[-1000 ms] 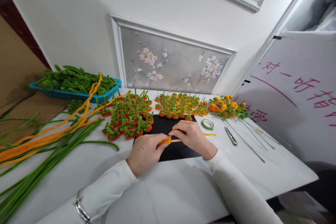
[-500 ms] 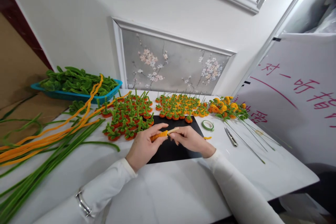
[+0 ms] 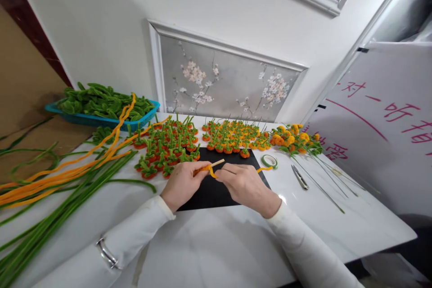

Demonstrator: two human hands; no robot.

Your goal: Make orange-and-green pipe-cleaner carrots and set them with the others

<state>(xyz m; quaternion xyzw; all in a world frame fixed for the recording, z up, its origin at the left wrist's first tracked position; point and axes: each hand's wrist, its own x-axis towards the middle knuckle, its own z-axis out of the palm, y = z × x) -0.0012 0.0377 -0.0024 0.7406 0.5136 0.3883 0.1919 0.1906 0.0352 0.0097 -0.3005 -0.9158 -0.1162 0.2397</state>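
Observation:
Between thumb and fingers, my left hand (image 3: 182, 183) grips a thin wooden stick (image 3: 218, 162) with orange pipe cleaner coiled around it. The stick's bare pale end points right and slightly up. My right hand (image 3: 245, 184) pinches the loose length of the orange pipe cleaner (image 3: 212, 172), which runs from the coil into the fingers; its free tail shows beyond the hand at the right. Both hands are above a black mat (image 3: 205, 198). Behind them stand several rows of small orange pumpkins (image 3: 172, 146) with green pipe-cleaner stems.
Orange and green pipe cleaners (image 3: 67, 202) spread over the left side. A blue tray (image 3: 101, 120) holds green fuzzy pieces. On the right lie green tape (image 3: 269, 161), a utility knife (image 3: 299, 177), thin stems (image 3: 322, 184) and a bunch of yellow-orange flowers (image 3: 293, 137). The white table (image 3: 216, 243) meets a wall behind.
My right hand has gone from the stick's end to the loose orange pipe cleaner, turning palm down. More of the stick's bare end shows. The view has shifted slightly.

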